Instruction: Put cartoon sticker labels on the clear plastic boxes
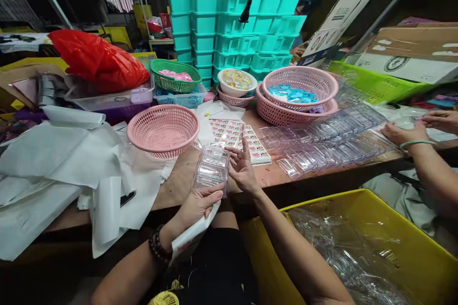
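My left hand (198, 205) grips a clear plastic case (212, 169) with moulded compartments, its thumb across the near end. A white-backed sheet (195, 236) hangs from the same hand, curving down towards the beaded wrist. At the right edge of the case is my right hand (245, 171), fingers apart and index finger raised; whether it touches the case I cannot tell. Behind the hands lie printed sticker sheets (259, 147) in a stack. Rows of similar clear cases (322, 152) overlap along the table to the right.
White backing paper (60, 162) heaps at the left beside a pink basket (162, 128). Further back are a green basket (175, 76), a white bowl (234, 81) and stacked teal bins (236, 24). A yellow crate (375, 233) stands lower right, near a co-worker's hands (408, 131).
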The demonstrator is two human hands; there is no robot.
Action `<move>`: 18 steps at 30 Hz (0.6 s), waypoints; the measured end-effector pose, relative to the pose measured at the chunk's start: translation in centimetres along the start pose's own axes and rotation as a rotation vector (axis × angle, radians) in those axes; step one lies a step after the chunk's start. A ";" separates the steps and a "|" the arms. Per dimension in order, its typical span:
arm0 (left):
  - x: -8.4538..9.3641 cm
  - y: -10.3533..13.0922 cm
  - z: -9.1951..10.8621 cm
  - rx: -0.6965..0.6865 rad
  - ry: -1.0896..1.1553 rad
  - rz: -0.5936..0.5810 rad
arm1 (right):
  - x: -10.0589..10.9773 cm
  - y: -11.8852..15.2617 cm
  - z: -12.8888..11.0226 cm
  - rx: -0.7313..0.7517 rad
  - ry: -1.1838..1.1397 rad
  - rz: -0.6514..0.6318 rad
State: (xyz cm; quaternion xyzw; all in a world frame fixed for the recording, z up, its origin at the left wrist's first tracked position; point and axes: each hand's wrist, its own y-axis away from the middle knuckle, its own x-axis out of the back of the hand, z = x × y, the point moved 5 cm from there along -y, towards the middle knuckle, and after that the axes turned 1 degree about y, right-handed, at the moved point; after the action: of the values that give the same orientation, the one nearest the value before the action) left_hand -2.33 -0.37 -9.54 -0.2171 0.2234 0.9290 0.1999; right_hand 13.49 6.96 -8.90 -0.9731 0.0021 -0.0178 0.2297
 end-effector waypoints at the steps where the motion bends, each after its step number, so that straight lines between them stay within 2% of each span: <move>1: 0.1 -0.2 -0.4 -0.013 0.015 0.015 | -0.4 -0.1 0.7 -0.033 -0.021 -0.024; 5: -0.5 -1.8 -2.3 -0.055 0.066 0.053 | -0.9 -1.0 2.4 -0.122 -0.033 -0.117; 8: -1.1 -2.9 -3.5 -0.066 0.102 0.069 | 0.4 -2.2 1.7 -0.144 0.054 -0.067; 10: -1.3 -3.2 -3.9 -0.054 0.122 0.067 | 1.8 -2.8 -0.2 -0.127 0.130 0.042; 13: -1.0 -2.8 -4.1 -0.009 0.138 0.046 | 3.1 -2.4 -4.7 -0.065 0.231 0.183; 15: -0.3 -2.0 -4.0 0.019 0.157 0.035 | 3.0 -1.3 -7.5 -0.071 0.248 0.216; 18: 0.9 -0.5 -3.8 0.042 0.234 0.031 | 1.8 1.1 -9.1 -0.212 0.207 0.196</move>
State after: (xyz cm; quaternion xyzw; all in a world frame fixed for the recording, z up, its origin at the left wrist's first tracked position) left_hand -1.66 -1.58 -13.21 -0.3165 0.2679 0.8953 0.1626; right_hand 14.94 1.92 -1.16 -0.9800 0.1223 -0.0950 0.1248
